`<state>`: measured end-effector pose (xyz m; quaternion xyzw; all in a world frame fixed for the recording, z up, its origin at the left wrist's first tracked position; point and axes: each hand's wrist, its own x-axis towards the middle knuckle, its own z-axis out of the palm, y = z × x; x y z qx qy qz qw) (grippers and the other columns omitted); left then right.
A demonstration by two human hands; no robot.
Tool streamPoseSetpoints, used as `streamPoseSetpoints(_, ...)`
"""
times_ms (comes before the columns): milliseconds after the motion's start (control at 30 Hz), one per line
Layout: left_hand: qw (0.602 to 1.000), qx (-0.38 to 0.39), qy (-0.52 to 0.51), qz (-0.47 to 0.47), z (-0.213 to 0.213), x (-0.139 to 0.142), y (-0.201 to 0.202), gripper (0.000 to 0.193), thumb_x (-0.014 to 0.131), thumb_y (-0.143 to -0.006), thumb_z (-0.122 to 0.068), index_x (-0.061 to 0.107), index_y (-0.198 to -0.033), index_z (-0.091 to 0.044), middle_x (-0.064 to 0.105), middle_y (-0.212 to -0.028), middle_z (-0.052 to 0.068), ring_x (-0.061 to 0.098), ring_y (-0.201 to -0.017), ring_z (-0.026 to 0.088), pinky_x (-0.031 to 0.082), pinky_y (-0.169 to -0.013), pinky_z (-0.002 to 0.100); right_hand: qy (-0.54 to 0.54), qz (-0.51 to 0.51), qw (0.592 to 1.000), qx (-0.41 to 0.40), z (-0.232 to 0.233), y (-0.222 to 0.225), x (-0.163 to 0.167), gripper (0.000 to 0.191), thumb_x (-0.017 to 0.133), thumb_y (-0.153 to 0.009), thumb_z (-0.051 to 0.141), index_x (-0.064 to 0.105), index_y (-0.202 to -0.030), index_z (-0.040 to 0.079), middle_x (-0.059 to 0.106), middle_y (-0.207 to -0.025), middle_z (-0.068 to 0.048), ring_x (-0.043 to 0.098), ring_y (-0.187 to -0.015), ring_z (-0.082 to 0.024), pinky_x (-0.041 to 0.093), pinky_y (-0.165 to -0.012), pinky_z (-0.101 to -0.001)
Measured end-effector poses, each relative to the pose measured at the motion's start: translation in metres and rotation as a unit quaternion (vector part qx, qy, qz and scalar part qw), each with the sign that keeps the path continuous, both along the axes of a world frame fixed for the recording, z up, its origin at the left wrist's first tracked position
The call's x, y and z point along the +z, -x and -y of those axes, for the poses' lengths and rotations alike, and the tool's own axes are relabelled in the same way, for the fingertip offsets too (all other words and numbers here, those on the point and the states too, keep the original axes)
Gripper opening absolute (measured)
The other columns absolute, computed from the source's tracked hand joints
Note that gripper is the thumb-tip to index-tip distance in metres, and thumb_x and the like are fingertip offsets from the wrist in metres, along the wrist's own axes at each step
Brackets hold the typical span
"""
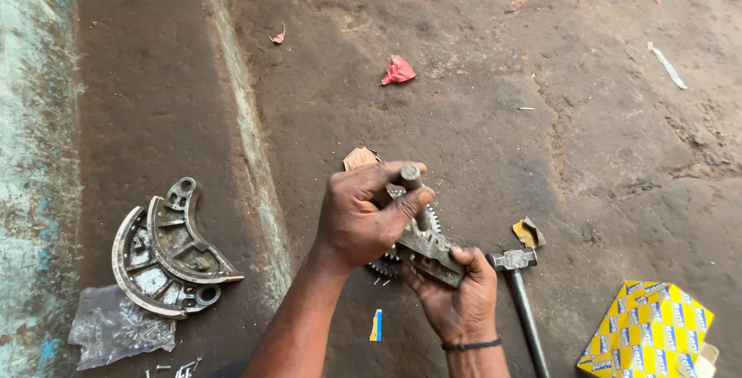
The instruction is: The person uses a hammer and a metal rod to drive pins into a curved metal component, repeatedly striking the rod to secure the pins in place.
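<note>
Got my left hand [363,219] wrapped over the top of the gear assembly [421,243], fingers and thumb pinched shut around the shaft [410,178] that sticks up out of it. My right hand [456,297] is underneath, closed on the lower end of the metal plate, thumb pressed on its edge, so the whole thing is up off the ground between both hands. You can see gear teeth poking out behind the plate. Just right of my right hand there's a hammer [519,285] lying on the dirt floor [479,100], head near my knuckles. Past that, a yellow box [648,335] in the corner. A few little pins [380,280] sit on the ground under the gears. Off to the left, well apart, two brake shoes [166,250] are stacked together, with a clear plastic bag [116,330] beside them. Further up there's a red scrap [398,71].
</note>
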<state>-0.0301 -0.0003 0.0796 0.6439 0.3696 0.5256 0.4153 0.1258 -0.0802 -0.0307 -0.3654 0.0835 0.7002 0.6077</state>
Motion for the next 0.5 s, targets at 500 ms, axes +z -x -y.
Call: streamPoseSetpoints(500,0.989,-0.029,0.105,-0.101,0.017,-0.011,0.009,0.019,0.079,-0.087,-0.014,0.077,-0.104,-0.004,0.079,-0.08,0.002,0.072,-0.064,0.003,0.056,-0.05,0.023,0.082,0.034,0.996,0.007,0.04,0.009,-0.037,0.029,0.053,-0.084,0.022,0.066,-0.101,0.002,0.073,-0.095,-0.014,0.068,-0.085,-0.029,0.054,-0.074,-0.0489)
